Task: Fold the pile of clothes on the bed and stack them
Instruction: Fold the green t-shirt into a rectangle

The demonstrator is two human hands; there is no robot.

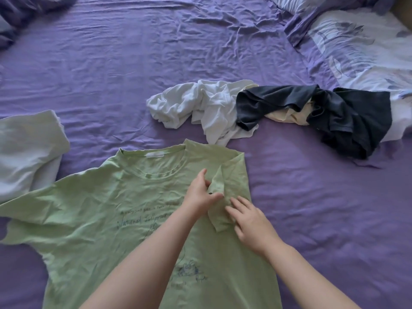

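A light green T-shirt (100,208) with dark printed lettering lies face up on the purple bed sheet (133,63), its right sleeve folded inward over the chest. My left hand (200,192) pinches the edge of that folded sleeve between thumb and fingers. My right hand (252,221) rests flat on the folded sleeve just to the right, fingers straight. Behind the shirt lies a crumpled pile: a white garment (196,105), a dark navy garment (334,117) and a cream piece (289,115) between them.
A pale folded garment (26,148) sits at the left edge of the bed. A floral purple-and-white pillow or duvet (356,52) fills the back right corner. Bunched dark purple bedding (20,12) lies at the back left.
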